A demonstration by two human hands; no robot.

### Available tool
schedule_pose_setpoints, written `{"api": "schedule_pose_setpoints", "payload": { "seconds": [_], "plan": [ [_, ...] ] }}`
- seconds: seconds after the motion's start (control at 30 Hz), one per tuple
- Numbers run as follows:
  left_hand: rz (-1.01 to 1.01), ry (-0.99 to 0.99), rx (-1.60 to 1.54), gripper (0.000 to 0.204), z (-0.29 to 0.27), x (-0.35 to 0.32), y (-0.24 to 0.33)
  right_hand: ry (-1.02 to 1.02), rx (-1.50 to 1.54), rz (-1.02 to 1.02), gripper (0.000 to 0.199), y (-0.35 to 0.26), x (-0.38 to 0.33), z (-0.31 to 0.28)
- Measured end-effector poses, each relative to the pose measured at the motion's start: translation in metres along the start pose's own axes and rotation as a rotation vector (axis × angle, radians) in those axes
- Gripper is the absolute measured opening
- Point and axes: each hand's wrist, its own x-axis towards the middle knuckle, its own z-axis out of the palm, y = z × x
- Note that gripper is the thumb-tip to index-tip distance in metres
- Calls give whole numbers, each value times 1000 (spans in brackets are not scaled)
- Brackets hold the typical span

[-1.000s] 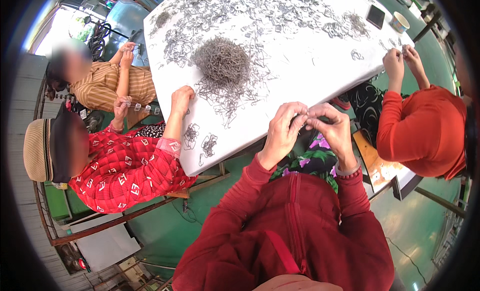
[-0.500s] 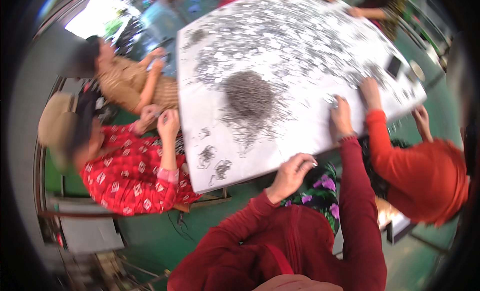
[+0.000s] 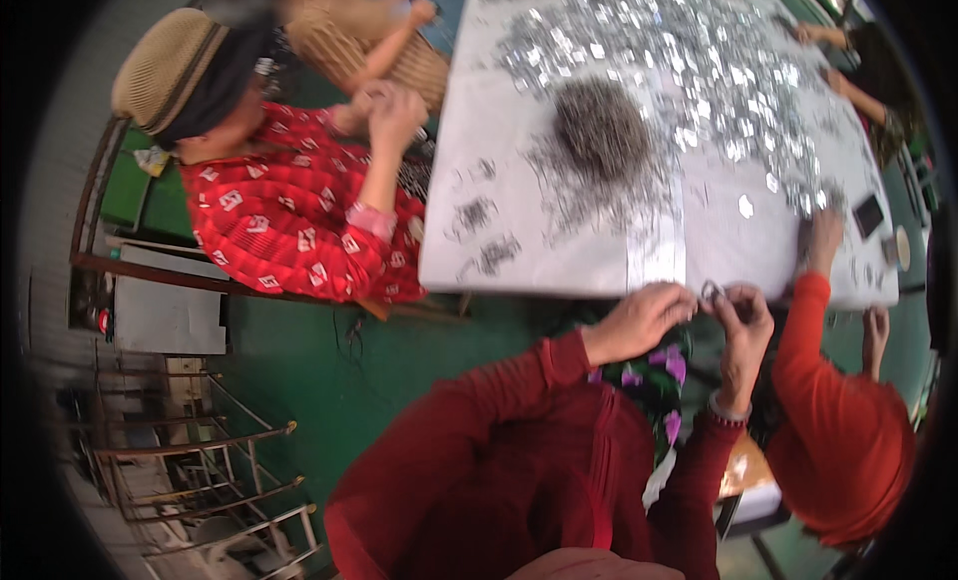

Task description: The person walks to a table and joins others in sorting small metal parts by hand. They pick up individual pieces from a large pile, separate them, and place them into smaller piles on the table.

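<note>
Both my hands are raised close together at the near edge of the white table (image 3: 559, 266). Between the fingertips of my right hand (image 3: 743, 340) is a small shiny metal piece (image 3: 711, 292), too small to name its kind. My left hand (image 3: 639, 320) is closed in a pinch just left of that piece; whatever its fingers hold, if anything, is hidden. Beyond my hands, a dark heap of thin wire-like metal pieces (image 3: 601, 131) rises from the table. Many flat, shiny metal pieces (image 3: 738, 106) lie spread over the far and right side.
A person in a red patterned shirt (image 3: 289, 226) sits at the left, hands together. On my right, a person in an orange top (image 3: 838, 420) reaches onto the table. Near the right edge are a dark flat rectangle (image 3: 868, 215) and a pale cup (image 3: 898, 249).
My right hand has drawn back from the tabletop to meet my left hand at the near edge. The view has shifted, so the table now sits farther right and higher.
</note>
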Motion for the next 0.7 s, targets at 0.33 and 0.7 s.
{"api": "schedule_pose_setpoints", "payload": {
  "seconds": [0.33, 0.7],
  "plan": [
    [99, 0, 116, 8, 1, 0, 10, 112, -19, -80, 12, -23, -38, 23],
    [-13, 121, 507, 13, -55, 25, -83, 91, 39, -69, 10, -22, -40, 30]
  ]
}}
